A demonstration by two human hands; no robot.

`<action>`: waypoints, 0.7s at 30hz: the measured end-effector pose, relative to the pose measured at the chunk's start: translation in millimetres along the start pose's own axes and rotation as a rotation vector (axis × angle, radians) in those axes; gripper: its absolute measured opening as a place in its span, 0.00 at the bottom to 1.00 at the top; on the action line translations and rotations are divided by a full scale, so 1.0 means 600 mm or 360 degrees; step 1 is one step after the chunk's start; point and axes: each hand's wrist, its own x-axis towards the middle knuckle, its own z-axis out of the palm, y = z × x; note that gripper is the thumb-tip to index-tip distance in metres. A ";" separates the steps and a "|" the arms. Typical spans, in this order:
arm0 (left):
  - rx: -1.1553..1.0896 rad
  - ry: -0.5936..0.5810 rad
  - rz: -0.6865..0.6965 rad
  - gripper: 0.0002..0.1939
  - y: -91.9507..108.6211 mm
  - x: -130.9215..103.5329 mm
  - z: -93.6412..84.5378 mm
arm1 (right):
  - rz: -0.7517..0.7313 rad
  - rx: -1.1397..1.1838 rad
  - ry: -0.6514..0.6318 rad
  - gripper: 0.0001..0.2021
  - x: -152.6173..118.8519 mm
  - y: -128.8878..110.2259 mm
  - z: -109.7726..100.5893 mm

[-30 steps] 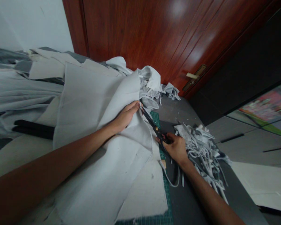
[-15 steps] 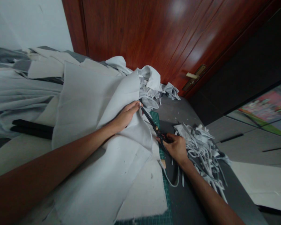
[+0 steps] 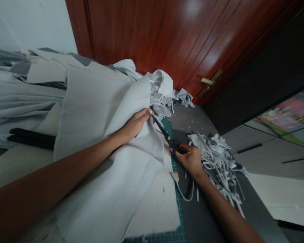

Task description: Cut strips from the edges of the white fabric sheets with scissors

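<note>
A large pale grey sheet of fabric [image 3: 88, 104] is draped and folded in front of me. My left hand [image 3: 136, 125] lies over it, thumb and fingers pinching its edge. In my right hand [image 3: 188, 157] is a pair of black scissors [image 3: 166, 135] with a brass-coloured pivot, my fingers wrapped round the handles. The blades point up and left, and their tips meet the fabric edge at my left fingertips. Whether the tips are parted is too small to tell. Under the fabric, a green cutting mat [image 3: 181, 209] shows along its right side.
Thin fabric offcuts [image 3: 218, 162] are heaped on the dark table [image 3: 192, 119] to the right. More scraps [image 3: 163, 87] lie at the back, before a reddish wooden door [image 3: 142, 33]. Layered cloth [image 3: 20, 91] and black strips [image 3: 31, 138] lie at left.
The view has shifted very slightly. Both hands, the scissors and the fabric hold nearly the same position as before.
</note>
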 end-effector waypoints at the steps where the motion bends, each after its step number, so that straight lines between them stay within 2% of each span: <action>1: 0.0005 0.0002 -0.0003 0.13 0.002 0.000 0.001 | 0.0000 0.0001 0.0000 0.26 0.000 0.000 0.000; 9: -0.0140 -0.0012 -0.0113 0.13 0.009 -0.003 0.005 | 0.0034 0.0020 -0.0022 0.29 -0.002 0.004 0.003; 15: -0.0054 0.0038 0.0008 0.14 0.000 0.002 0.002 | -0.0001 0.0024 -0.0114 0.20 -0.007 0.001 0.001; 21: 0.0006 0.0057 0.0024 0.16 0.000 0.002 0.001 | -0.0002 -0.0040 -0.0107 0.20 -0.004 -0.001 0.003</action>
